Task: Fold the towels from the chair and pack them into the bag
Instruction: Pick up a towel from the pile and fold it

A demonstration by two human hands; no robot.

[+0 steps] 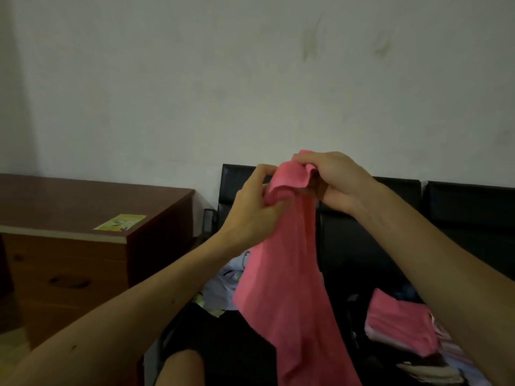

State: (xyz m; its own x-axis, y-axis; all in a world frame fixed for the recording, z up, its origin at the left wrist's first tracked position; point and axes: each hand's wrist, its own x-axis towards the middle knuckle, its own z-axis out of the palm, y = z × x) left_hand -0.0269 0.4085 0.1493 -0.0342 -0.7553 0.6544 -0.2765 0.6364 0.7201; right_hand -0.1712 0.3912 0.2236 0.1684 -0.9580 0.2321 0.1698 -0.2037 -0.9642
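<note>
A pale wall [195, 79] fills the upper half of our view, and below it runs a row of black chairs [459, 218]. The brown desk [69, 199] stands to their left.

The pink towel [284, 274] is in the air in front of the chair backs. It hangs long and loose from our 2 hands down past the bottom of the view, touching no seat that we can see. Our left hand [250, 207] pinches a bunched part of the top edge. Our right hand [337, 179] is curled over the same edge just beside it, fingers tucked into the cloth.

We judge the towel light, soft and limp. It will not hold a shape by itself, so the 2 top corners are the places to take hold, spread apart until the edge runs straight before the first fold.

More pale cloths [223, 285] lie crumpled on the seat behind the towel, toward its left edge. Low on the right, 1 folded pink towel [398, 324] rests on other light fabric. It is too dark there to tell whether that is the bag.

A small yellow-green card [119, 222] lies at the desk's near right corner.
</note>
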